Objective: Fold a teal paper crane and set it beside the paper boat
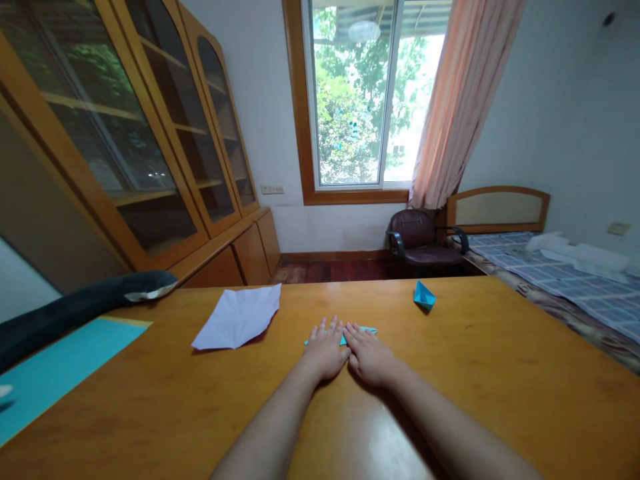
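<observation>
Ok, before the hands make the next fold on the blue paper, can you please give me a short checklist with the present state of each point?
1. Both hands on the blue paper: ok; left hand and right hand press it flat, side by side.
2. Paper lies flat on the table: ok, as far as its edges show.
3. Crease line visible: cannot tell; the hands cover most of it.
4. Room around the paper: ok; the white sheet and the folded blue piece lie apart from it.
5. Corners aligned: cannot tell; only the tips show.
</observation>
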`<move>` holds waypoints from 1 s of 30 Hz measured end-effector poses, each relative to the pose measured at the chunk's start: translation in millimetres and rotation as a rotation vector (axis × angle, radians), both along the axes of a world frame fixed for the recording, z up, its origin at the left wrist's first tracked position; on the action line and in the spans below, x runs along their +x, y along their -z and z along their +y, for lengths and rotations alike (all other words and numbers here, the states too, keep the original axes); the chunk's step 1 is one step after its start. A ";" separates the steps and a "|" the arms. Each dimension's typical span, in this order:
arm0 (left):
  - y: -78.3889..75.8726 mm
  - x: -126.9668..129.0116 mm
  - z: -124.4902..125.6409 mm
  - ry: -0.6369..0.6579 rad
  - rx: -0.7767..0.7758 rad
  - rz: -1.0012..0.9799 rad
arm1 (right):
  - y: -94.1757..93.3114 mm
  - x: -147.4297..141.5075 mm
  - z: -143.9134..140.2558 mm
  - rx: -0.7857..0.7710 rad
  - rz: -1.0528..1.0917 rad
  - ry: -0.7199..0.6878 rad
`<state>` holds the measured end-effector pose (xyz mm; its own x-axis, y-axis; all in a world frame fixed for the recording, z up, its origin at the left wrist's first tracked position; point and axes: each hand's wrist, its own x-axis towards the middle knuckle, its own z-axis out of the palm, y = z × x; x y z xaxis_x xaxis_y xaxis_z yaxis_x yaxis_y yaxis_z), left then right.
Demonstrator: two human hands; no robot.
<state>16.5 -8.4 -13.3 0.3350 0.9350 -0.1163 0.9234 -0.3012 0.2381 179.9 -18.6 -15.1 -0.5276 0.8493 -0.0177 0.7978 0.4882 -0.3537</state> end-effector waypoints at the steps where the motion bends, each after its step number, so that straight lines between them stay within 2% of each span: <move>1: 0.1 0.0 0.2 0.000 0.001 -0.002 | -1.0 0.4 -0.7 -0.001 -0.005 0.011; 13: -3.5 1.2 -1.8 -0.009 0.004 -0.004 | -9.6 15.1 1.7 -0.064 -0.129 0.244; 20: -0.7 2.7 -4.9 0.004 0.066 0.004 | -10.2 17.3 2.6 -0.084 -0.154 0.252; 23: -1.9 4.7 -8.4 0.070 0.084 -0.006 | -9.2 18.1 3.4 -0.089 -0.149 0.245; 28: -4.5 8.2 -13.0 0.298 0.023 -0.093 | -7.5 19.0 5.0 -0.104 -0.153 0.240; 30: -5.6 7.8 -13.6 0.330 0.002 -0.116 | -7.1 19.3 5.3 -0.106 -0.153 0.243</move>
<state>24.3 -22.1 -7.7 0.6301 0.7743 -0.0582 0.7429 -0.5794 0.3352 199.2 -13.3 -8.0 -0.2933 0.9395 -0.1770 0.9348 0.2431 -0.2589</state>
